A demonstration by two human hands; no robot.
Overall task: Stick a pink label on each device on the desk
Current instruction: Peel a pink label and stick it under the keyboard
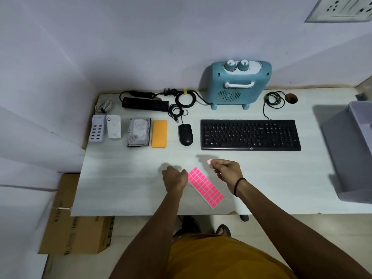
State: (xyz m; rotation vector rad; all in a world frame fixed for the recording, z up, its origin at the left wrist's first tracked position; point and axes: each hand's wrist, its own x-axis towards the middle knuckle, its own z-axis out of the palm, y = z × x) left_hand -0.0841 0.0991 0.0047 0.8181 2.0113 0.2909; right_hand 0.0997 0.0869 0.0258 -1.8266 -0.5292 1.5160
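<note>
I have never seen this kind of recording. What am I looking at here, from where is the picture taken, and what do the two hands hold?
There is one picture, from a camera worn on a person's head, looking down at a white desk. No machine: just two bare hands. The left hand presses the end of a sheet of pink labels. The right hand pinches one peeled label. Behind lie the devices: a keyboard, a mouse, an orange flat block, a hard drive, two white units, a power strip and a blue fan-like appliance. None shows a label yet.
</note>
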